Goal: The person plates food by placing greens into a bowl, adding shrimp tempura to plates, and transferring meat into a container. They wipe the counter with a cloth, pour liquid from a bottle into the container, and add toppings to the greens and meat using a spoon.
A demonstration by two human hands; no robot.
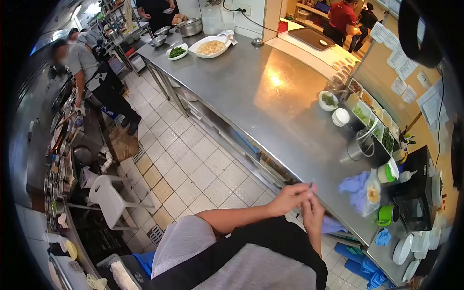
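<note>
My left hand (288, 198) and my right hand (313, 216) meet just in front of my chest, at the near edge of the steel counter (270, 96). The fingers of both hands are pinched together around a small thin dark item (311, 185) whose tip sticks up between them. It is too small to tell what it is. My left forearm comes in from the left below a white sleeve. A blue cloth (354, 186) lies on the counter just to the right of my hands.
A white bowl of greens (328, 100), stacked small bowls (341, 117), a row of filled containers (372, 116) and a metal pot (357, 149) line the counter's right side. A plate of food (210, 47) sits at the far end. A person (92, 72) works at the stove line on the left. A white stool (110, 197) stands on the tiled floor.
</note>
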